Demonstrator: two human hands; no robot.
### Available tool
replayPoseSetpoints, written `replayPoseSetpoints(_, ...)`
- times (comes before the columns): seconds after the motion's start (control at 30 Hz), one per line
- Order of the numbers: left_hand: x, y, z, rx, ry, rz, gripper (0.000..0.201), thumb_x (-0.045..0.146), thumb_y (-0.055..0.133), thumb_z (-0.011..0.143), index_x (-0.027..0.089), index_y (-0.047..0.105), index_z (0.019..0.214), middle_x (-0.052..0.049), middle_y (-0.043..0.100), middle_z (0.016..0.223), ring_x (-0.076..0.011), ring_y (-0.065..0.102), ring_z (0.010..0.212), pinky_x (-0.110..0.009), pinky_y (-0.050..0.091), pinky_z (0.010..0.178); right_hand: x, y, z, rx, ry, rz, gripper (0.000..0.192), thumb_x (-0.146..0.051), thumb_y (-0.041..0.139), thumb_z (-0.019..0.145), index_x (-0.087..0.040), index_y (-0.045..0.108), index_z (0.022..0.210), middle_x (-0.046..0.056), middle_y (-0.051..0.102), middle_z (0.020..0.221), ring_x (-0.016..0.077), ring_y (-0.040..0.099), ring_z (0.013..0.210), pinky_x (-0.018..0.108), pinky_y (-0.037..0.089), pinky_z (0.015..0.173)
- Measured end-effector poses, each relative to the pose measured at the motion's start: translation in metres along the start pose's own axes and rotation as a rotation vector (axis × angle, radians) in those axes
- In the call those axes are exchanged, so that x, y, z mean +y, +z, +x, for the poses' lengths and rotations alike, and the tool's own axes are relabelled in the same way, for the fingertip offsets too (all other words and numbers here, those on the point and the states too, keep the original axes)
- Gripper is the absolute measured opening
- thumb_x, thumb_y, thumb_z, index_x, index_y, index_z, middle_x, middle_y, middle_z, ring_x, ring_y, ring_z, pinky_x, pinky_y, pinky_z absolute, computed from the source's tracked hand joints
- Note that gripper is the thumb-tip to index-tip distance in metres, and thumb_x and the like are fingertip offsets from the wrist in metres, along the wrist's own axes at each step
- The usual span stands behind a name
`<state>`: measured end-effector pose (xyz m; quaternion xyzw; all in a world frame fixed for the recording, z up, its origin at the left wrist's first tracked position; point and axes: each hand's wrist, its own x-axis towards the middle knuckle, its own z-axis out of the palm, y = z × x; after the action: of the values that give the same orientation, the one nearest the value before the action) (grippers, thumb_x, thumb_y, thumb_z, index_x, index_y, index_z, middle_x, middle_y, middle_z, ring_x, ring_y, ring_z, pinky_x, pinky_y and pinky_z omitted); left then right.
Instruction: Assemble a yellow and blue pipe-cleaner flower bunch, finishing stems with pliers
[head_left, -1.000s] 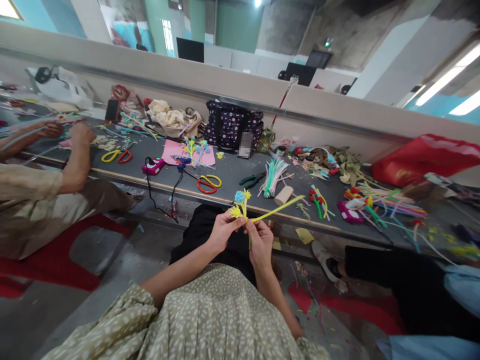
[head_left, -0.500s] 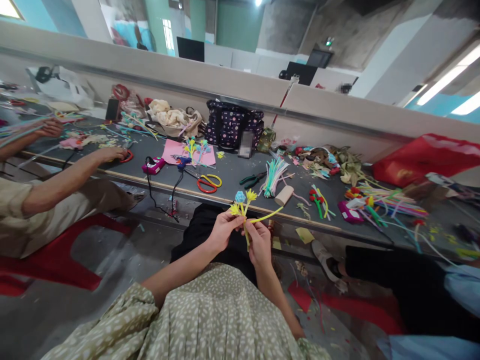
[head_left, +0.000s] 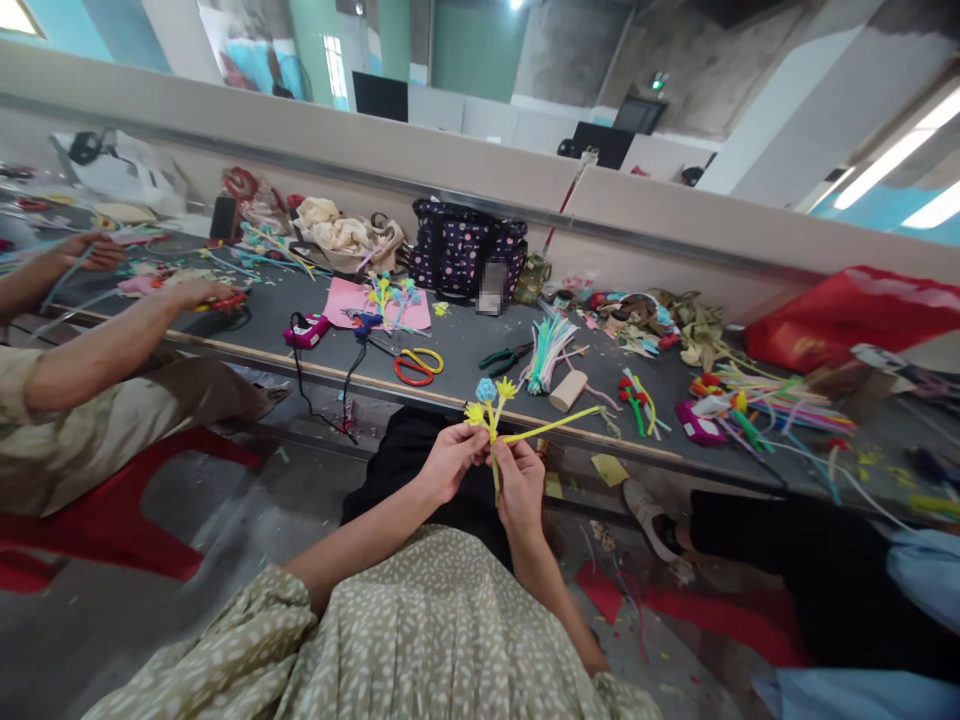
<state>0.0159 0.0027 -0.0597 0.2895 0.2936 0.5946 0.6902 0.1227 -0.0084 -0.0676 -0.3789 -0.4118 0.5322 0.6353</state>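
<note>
My left hand (head_left: 448, 461) and my right hand (head_left: 519, 486) meet above my lap, both pinching a small bunch of pipe-cleaner flowers (head_left: 486, 402) with yellow and blue heads. A long yellow-green pipe cleaner (head_left: 555, 424) runs from between my fingers out to the right, over the edge of the low dark table (head_left: 465, 350). The green stems hang down between my hands.
On the table lie red and yellow scissors (head_left: 415, 366), green pliers (head_left: 504, 357), a bundle of pipe cleaners (head_left: 547, 349), a glue gun (head_left: 365, 324) and a spotted bag (head_left: 465, 252). A person's arm (head_left: 112, 335) reaches over the table at left. Another person's leg (head_left: 780, 540) is at right.
The loose yellow-green pipe cleaner has swung up and out to the right again. The person at left has drawn their hand left along the table, away from the scissors there.
</note>
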Motion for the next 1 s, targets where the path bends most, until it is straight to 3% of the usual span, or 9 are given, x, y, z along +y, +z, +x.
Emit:
replayPoseSetpoints(0.2, -0.0005, 0.0019, -0.0022, 0.038, 0.025, 0.058, 0.028, 0.032, 0.083, 0.063, 0.011, 0.069, 0.074, 0.001, 0.059, 0.064, -0.0051, 0.048, 0.052, -0.021, 0.038, 0.054, -0.0005, -0.0019, -0.0019, 0.03, -0.158, -0.213, 0.017, -0.036, 0.065, 0.084, -0.019, 0.063, 0.085, 0.0, 0.064, 0.069, 0.0124, 0.056, 0.053, 0.027, 0.05, 0.058)
replayPoseSetpoints(0.37, -0.0004, 0.0041, -0.0026, 0.068, 0.02, 0.051, 0.028, 0.03, 0.084, 0.062, 0.011, 0.07, 0.077, -0.001, 0.062, 0.071, -0.0072, 0.052, 0.058, -0.021, 0.043, 0.057, 0.0001, -0.0023, -0.0038, 0.047, -0.276, -0.343, 0.017, -0.036, 0.062, 0.086, -0.019, 0.064, 0.083, 0.004, 0.064, 0.081, 0.0168, 0.061, 0.068, 0.03, 0.053, 0.066)
replayPoseSetpoints(0.6, 0.0014, 0.0029, -0.0021, 0.003, 0.014, 0.027, 0.027, 0.031, 0.083, 0.064, 0.011, 0.065, 0.07, 0.002, 0.055, 0.059, -0.0053, 0.047, 0.048, -0.02, 0.039, 0.049, 0.0008, -0.0011, -0.0019, -0.045, -0.004, -0.069, 0.017, -0.035, 0.068, 0.082, -0.019, 0.066, 0.08, -0.002, 0.062, 0.059, 0.0119, 0.055, 0.052, 0.024, 0.046, 0.056)
replayPoseSetpoints(0.83, 0.0015, 0.0001, -0.0022, -0.03, -0.05, 0.041, 0.03, 0.034, 0.084, 0.061, 0.011, 0.064, 0.067, 0.001, 0.056, 0.056, -0.0063, 0.049, 0.045, -0.019, 0.037, 0.045, -0.0012, -0.0063, 0.0026, -0.128, 0.241, 0.189, 0.015, -0.03, 0.076, 0.072, -0.019, 0.066, 0.076, -0.002, 0.063, 0.065, 0.0093, 0.052, 0.049, 0.023, 0.044, 0.051)
replayPoseSetpoints(0.9, 0.0025, 0.0008, -0.0024, -0.049, -0.085, 0.027, 0.031, 0.034, 0.084, 0.061, 0.011, 0.064, 0.068, 0.001, 0.057, 0.056, -0.0075, 0.051, 0.046, -0.02, 0.038, 0.046, -0.0022, -0.0061, 0.0027, -0.149, 0.258, 0.208, 0.015, -0.029, 0.076, 0.072, -0.019, 0.066, 0.076, -0.003, 0.062, 0.064, 0.0091, 0.051, 0.049, 0.023, 0.044, 0.051)
replayPoseSetpoints(1.0, 0.0037, 0.0039, -0.0024, -0.043, -0.089, 0.013, 0.03, 0.033, 0.084, 0.061, 0.011, 0.064, 0.069, 0.0, 0.058, 0.058, -0.0083, 0.053, 0.048, -0.021, 0.04, 0.048, -0.0019, -0.0026, 0.0018, -0.106, 0.173, 0.166, 0.016, -0.031, 0.074, 0.074, -0.018, 0.065, 0.077, -0.003, 0.058, 0.061, 0.0089, 0.049, 0.05, 0.022, 0.042, 0.052)
